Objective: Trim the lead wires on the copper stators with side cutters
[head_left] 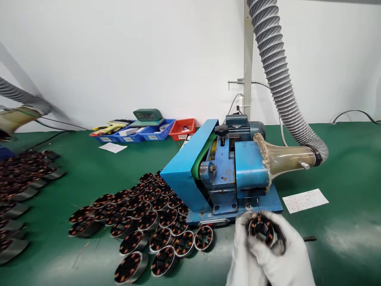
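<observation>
White gloves cover both of my hands, which are together at the lower right of the head view. Between them is a motor stator (255, 227), a ring with copper windings round a dark inside, its opening facing me. My left hand (242, 250) grips it from the left. My right hand (287, 248) wraps round its right side, with the thumb across the front. Thin wire ends stick up from the top of the ring. Slight blur hides some finger detail. Just beyond my hands stands a blue belt machine (222, 174).
Several stators (160, 238) stand in rows left of the machine, and another group (29, 174) lies at far left. A grey hose (278, 67) joins the machine's funnel (288, 157). Blue bins (157, 133), a red bin (182, 129) and a paper slip (305, 200) rest on the green table.
</observation>
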A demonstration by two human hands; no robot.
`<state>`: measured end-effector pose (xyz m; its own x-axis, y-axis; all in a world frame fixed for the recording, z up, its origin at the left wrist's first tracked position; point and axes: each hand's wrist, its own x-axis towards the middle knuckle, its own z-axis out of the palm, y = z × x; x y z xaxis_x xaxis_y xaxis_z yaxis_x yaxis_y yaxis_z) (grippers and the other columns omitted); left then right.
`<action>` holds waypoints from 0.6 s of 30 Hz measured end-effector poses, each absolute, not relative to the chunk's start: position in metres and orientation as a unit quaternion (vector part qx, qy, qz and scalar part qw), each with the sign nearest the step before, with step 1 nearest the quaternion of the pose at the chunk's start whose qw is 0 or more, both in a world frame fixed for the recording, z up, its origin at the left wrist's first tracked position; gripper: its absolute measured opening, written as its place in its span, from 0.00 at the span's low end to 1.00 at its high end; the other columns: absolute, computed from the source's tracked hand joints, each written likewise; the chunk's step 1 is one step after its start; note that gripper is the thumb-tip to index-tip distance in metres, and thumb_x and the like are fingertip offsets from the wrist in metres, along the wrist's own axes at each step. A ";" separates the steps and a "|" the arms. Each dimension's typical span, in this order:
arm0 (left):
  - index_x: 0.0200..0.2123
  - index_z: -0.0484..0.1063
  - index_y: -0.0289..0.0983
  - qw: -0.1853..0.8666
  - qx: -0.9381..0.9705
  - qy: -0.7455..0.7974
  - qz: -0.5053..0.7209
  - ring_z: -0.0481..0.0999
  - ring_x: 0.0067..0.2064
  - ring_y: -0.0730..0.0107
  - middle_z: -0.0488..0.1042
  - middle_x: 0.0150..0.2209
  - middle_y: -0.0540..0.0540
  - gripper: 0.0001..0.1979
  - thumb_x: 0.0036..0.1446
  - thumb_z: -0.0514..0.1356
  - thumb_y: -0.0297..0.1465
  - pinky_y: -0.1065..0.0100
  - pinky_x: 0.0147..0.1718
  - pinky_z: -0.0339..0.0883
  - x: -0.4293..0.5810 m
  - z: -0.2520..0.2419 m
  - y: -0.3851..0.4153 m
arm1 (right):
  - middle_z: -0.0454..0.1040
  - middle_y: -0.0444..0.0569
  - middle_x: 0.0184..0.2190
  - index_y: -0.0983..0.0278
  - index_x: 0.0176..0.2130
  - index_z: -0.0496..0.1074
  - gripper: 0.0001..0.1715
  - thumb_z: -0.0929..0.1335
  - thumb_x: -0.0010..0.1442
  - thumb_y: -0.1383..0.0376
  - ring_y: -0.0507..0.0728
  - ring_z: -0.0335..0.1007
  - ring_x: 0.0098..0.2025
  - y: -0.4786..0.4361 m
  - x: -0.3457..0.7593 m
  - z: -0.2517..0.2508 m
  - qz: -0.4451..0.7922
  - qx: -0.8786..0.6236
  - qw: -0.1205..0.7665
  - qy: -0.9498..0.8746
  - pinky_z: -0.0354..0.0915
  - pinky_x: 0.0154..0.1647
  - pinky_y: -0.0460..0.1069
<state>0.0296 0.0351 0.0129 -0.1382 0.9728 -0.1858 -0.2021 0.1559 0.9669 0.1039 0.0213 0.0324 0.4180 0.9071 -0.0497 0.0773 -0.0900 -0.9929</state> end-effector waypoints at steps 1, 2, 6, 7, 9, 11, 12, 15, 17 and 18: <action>0.36 0.72 0.42 0.543 0.383 0.521 0.536 0.76 0.43 0.65 0.76 0.41 0.46 0.09 0.50 0.59 0.28 0.68 0.44 0.69 0.023 0.015 0.028 | 0.80 0.56 0.40 0.62 0.39 0.77 0.25 0.76 0.38 0.57 0.67 0.76 0.42 0.012 0.103 0.030 0.394 -0.618 0.572 -0.369 0.72 0.44 0.55; 0.38 0.73 0.42 0.542 0.404 0.510 0.532 0.75 0.46 0.63 0.75 0.44 0.45 0.12 0.47 0.60 0.27 0.66 0.46 0.68 0.017 0.017 0.022 | 0.80 0.55 0.41 0.61 0.40 0.77 0.27 0.77 0.38 0.57 0.67 0.76 0.43 0.004 0.104 0.028 0.415 -0.594 0.593 -0.352 0.72 0.45 0.55; 0.44 0.71 0.43 0.599 0.468 0.457 0.462 0.74 0.47 0.57 0.74 0.47 0.45 0.30 0.31 0.67 0.22 0.65 0.43 0.70 -0.001 0.025 0.010 | 0.80 0.54 0.41 0.60 0.41 0.77 0.23 0.76 0.43 0.57 0.65 0.77 0.43 -0.013 0.121 0.025 0.499 -0.509 0.617 -0.334 0.73 0.44 0.53; 0.42 0.71 0.43 0.623 0.472 0.443 0.439 0.75 0.43 0.58 0.76 0.43 0.47 0.30 0.30 0.68 0.22 0.65 0.40 0.71 -0.003 0.025 0.010 | 0.81 0.53 0.40 0.59 0.41 0.77 0.20 0.75 0.46 0.57 0.64 0.77 0.43 -0.014 0.128 0.024 0.512 -0.499 0.609 -0.342 0.73 0.44 0.52; 0.40 0.71 0.43 0.664 0.464 0.415 0.415 0.76 0.34 0.62 0.77 0.34 0.49 0.29 0.29 0.70 0.24 0.66 0.34 0.72 -0.007 0.025 0.012 | 0.81 0.52 0.39 0.58 0.40 0.78 0.16 0.74 0.49 0.58 0.62 0.77 0.42 -0.014 0.141 0.023 0.518 -0.483 0.600 -0.371 0.73 0.44 0.50; 0.41 0.71 0.42 0.686 0.450 0.392 0.417 0.77 0.33 0.62 0.77 0.33 0.48 0.29 0.30 0.72 0.29 0.64 0.35 0.72 -0.009 0.025 0.014 | 0.80 0.51 0.41 0.56 0.41 0.78 0.19 0.76 0.46 0.58 0.61 0.76 0.44 -0.014 0.148 0.026 0.503 -0.457 0.603 -0.418 0.72 0.45 0.50; 0.43 0.71 0.41 0.700 0.440 0.375 0.420 0.77 0.36 0.60 0.77 0.35 0.46 0.31 0.30 0.72 0.33 0.63 0.38 0.72 -0.010 0.026 0.014 | 0.79 0.51 0.43 0.56 0.42 0.77 0.23 0.77 0.44 0.58 0.62 0.75 0.46 -0.015 0.149 0.030 0.486 -0.444 0.603 -0.450 0.71 0.47 0.50; 0.51 0.68 0.38 0.785 0.358 0.290 0.415 0.71 0.52 0.48 0.74 0.48 0.38 0.40 0.34 0.68 0.50 0.57 0.47 0.67 -0.016 0.032 0.006 | 0.75 0.52 0.48 0.55 0.48 0.73 0.35 0.79 0.39 0.62 0.64 0.72 0.50 -0.020 0.145 0.044 0.394 -0.430 0.568 -0.581 0.69 0.49 0.52; 0.53 0.68 0.39 0.829 0.301 0.248 0.401 0.63 0.59 0.47 0.71 0.53 0.38 0.41 0.38 0.62 0.56 0.56 0.52 0.63 -0.022 0.035 -0.003 | 0.75 0.51 0.45 0.55 0.47 0.74 0.33 0.78 0.40 0.68 0.61 0.73 0.47 -0.021 0.140 0.055 0.293 -0.453 0.529 -0.655 0.70 0.47 0.50; 0.53 0.68 0.40 0.839 0.284 0.244 0.394 0.60 0.61 0.49 0.71 0.53 0.40 0.39 0.41 0.60 0.57 0.57 0.53 0.62 -0.025 0.036 -0.007 | 0.76 0.50 0.42 0.56 0.44 0.75 0.28 0.76 0.42 0.71 0.59 0.74 0.44 -0.021 0.137 0.059 0.251 -0.461 0.519 -0.675 0.70 0.44 0.48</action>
